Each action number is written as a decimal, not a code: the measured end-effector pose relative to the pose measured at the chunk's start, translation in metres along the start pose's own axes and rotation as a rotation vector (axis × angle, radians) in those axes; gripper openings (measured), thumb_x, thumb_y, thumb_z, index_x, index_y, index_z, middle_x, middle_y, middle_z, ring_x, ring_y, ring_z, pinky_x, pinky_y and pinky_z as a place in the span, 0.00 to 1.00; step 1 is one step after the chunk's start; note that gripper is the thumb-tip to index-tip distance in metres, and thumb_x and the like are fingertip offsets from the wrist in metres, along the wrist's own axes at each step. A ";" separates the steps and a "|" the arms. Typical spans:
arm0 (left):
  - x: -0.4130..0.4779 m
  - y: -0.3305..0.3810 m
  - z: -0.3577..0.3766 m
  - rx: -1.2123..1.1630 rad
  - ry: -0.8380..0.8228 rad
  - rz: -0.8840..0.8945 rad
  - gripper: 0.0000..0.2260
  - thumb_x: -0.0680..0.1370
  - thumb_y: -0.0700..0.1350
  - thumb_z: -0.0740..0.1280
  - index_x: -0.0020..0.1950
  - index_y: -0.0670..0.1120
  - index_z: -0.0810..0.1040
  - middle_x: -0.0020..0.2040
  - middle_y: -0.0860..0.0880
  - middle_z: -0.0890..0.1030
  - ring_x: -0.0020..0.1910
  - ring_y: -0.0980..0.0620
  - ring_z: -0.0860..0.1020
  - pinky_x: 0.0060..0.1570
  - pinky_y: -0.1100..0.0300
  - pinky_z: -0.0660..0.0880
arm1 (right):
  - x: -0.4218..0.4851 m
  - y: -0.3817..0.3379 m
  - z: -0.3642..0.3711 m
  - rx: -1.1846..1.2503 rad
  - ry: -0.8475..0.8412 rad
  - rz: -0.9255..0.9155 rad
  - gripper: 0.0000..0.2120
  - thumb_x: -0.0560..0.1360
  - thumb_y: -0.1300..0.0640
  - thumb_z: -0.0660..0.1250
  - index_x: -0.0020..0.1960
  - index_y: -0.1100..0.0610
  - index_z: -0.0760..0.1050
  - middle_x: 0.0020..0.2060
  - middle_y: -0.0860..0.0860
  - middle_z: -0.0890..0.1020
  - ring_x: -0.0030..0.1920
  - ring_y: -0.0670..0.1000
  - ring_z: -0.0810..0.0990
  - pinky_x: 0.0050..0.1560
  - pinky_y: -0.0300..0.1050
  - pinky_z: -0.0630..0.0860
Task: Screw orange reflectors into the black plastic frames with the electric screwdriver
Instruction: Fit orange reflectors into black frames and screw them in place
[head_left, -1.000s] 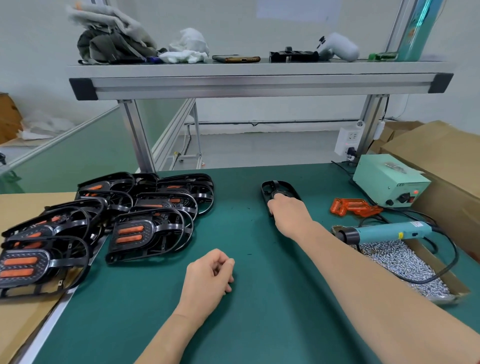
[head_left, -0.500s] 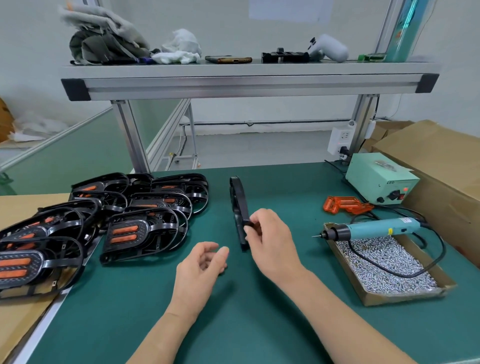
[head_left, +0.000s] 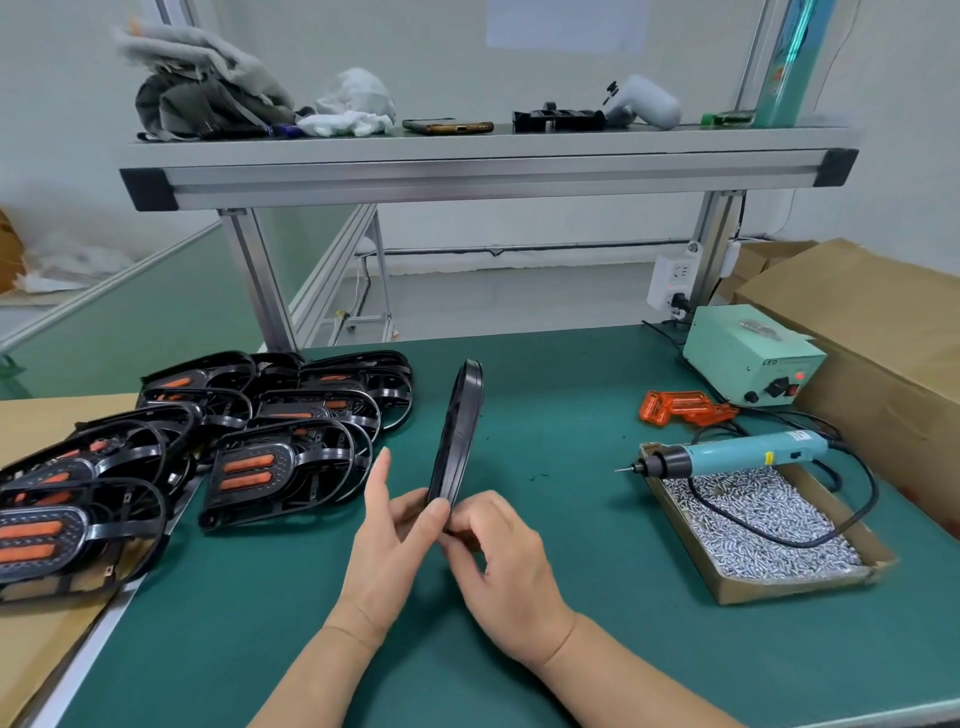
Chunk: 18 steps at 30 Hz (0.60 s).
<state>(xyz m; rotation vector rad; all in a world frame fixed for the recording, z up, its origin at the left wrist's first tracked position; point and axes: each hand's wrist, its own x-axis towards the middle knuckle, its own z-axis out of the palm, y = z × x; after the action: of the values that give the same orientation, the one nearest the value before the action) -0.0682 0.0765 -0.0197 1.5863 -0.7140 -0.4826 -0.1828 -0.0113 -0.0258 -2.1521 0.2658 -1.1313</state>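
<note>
**Bare frame held on edge, reflectors away to the right**

The black plastic frame (head_left: 460, 431) is held upright on its edge above the middle of the green mat (head_left: 571, 649). Its long axis runs from the fingers up and towards the far side. Its near, lower end is pinched from both sides. The left hand (head_left: 387, 551) is closed on it with a finger pressed across the rim and one finger left straight and free. The right hand (head_left: 506, 566) is curled round the same end.

Only the thin, smooth rim is shown, so what the frame carries cannot be told. The loose orange reflectors (head_left: 680, 408), translucent and ribbed, lie far right, well apart from the frame, and the right hand is judged the nearer to them. The electric screwdriver (head_left: 737, 460), a teal barrel with a black nose, is laid across the cardboard tray (head_left: 795, 584) of bright screws, with its bit pointing left. Finished frames (head_left: 280, 467), glossy and looped, are piled at the left.
</note>
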 end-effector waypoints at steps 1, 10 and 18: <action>0.000 0.001 0.001 -0.014 -0.002 0.005 0.44 0.69 0.63 0.71 0.78 0.59 0.51 0.56 0.53 0.83 0.54 0.68 0.79 0.49 0.80 0.69 | 0.000 0.000 -0.001 -0.003 -0.010 -0.010 0.03 0.79 0.62 0.69 0.46 0.60 0.76 0.43 0.50 0.78 0.42 0.50 0.78 0.43 0.50 0.78; -0.005 0.003 0.002 0.100 0.112 0.038 0.47 0.62 0.64 0.69 0.78 0.54 0.55 0.64 0.51 0.71 0.66 0.53 0.71 0.65 0.61 0.64 | 0.003 0.003 -0.012 -0.070 0.074 -0.053 0.16 0.68 0.68 0.55 0.49 0.58 0.77 0.43 0.48 0.77 0.42 0.50 0.78 0.42 0.50 0.78; -0.008 0.005 0.009 0.334 -0.010 0.087 0.48 0.60 0.59 0.69 0.77 0.58 0.52 0.64 0.55 0.68 0.66 0.57 0.64 0.65 0.63 0.62 | 0.021 0.005 -0.034 -0.137 0.403 -0.048 0.18 0.64 0.76 0.57 0.46 0.62 0.78 0.45 0.44 0.73 0.45 0.46 0.74 0.46 0.43 0.75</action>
<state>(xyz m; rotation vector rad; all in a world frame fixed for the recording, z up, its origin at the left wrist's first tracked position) -0.0805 0.0752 -0.0169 1.8553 -0.9019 -0.3181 -0.1958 -0.0411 -0.0023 -2.0379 0.4856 -1.6142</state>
